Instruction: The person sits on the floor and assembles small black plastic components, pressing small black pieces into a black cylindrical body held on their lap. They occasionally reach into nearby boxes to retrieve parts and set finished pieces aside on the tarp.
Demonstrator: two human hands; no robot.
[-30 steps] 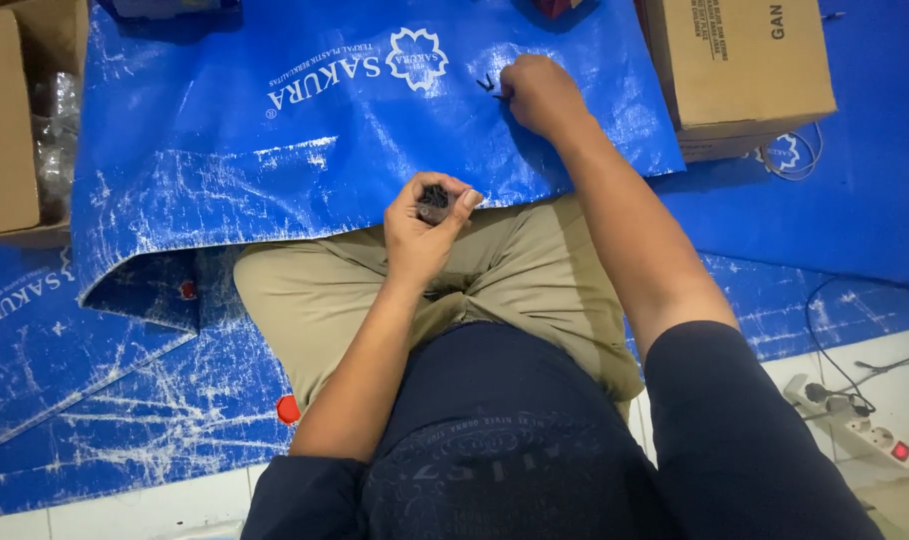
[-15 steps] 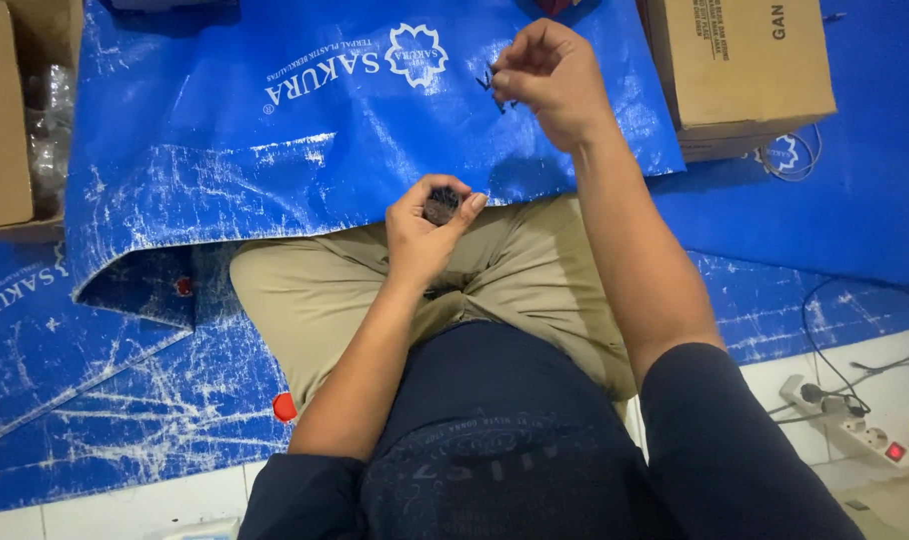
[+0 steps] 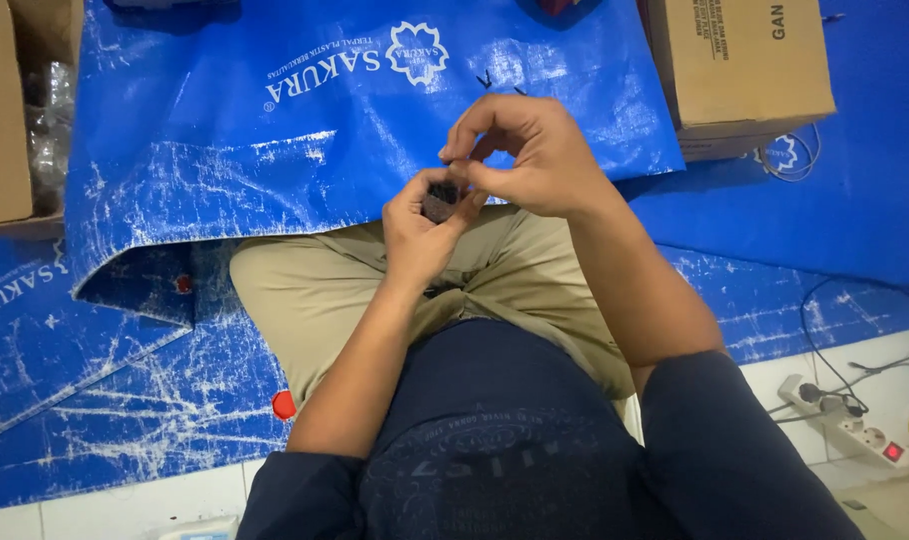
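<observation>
The left hand (image 3: 420,225) pinches a small dark part (image 3: 441,197) w/ fingers pressed on it. The right hand (image 3: 530,155) nips a tiny piece, prob. fitting it; next needs fine alignment.

Your scuffed blue woven plastic tarp (image 3: 275,150) carries white print. Your trousers (image 3: 305,300) are khaki, your shirt (image 3: 505,440) navy.

A brown cardboard box (image 3: 740,65) with dark print is sitting at the upper right on the blue tarp (image 3: 275,150) — a white emblem and lettering are showing on it. Another brown cardboard box (image 3: 3,110) is standing at the left edge.
</observation>
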